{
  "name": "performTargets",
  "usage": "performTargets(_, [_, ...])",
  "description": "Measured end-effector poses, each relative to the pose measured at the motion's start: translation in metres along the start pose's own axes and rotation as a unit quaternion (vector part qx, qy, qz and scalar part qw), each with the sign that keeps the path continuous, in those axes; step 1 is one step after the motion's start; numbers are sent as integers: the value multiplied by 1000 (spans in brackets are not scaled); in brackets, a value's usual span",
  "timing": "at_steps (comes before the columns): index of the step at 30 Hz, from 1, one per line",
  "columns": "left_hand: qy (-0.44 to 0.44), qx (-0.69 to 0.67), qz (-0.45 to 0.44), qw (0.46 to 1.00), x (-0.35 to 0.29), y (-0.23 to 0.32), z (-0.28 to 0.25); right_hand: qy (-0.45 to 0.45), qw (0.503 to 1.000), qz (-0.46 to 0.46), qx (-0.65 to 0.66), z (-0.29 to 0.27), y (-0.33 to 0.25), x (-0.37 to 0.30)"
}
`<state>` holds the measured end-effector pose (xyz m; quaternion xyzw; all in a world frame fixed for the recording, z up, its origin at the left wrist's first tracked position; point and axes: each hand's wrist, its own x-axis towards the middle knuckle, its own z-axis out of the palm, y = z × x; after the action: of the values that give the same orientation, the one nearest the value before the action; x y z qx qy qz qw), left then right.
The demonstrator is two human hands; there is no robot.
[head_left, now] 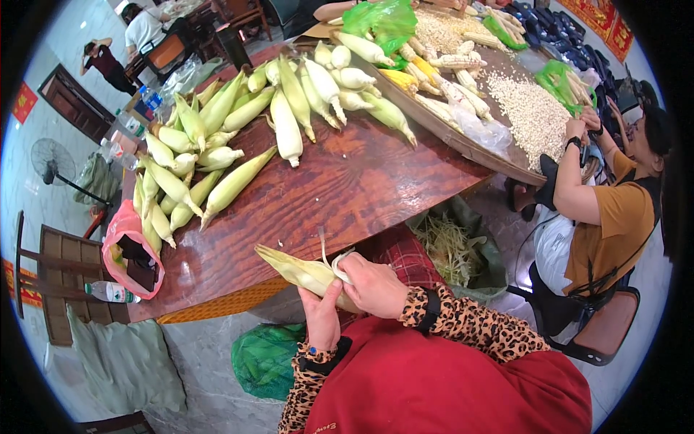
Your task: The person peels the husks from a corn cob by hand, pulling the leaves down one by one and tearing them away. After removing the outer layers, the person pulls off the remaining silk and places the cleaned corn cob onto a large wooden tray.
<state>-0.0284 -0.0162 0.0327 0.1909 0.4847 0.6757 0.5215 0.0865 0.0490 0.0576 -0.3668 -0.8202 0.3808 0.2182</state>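
Note:
At the near edge of the table I hold an ear of corn [295, 267] in its pale green husk, its tip pointing away to the left. My left hand [322, 318] is wrapped round its lower part from below. With closed fingers my right hand [376, 284] pinches a strip of husk [339, 265] beside the ear, and the strip's thin end curls upward. Beyond my hands, a heap of unhusked corn [217, 145] spreads over the reddish wooden table [340, 189].
A round tray [426, 116] at the far right bears loose kernels and bare ears. Beside my right arm stands a sack [491, 271] with stripped husks. A pink bag [137, 264] and water bottle [112, 292] are at the left edge. A person [607, 206] works at the right.

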Motion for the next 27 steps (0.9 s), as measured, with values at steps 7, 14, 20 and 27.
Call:
performTargets(7, [39, -40, 36, 998, -5, 7, 2, 191, 973, 112, 72, 9, 76, 14])
performTargets(14, [3, -130, 27, 991, 7, 22, -10, 256, 672, 248, 649, -44, 117, 21])
performTargets(20, [-1, -90, 28, 996, -1, 20, 2, 50, 947, 72, 310, -17, 24, 14])
performTargets(27, [27, -35, 17, 999, 2, -6, -9, 4, 998, -20, 59, -4, 0, -12])
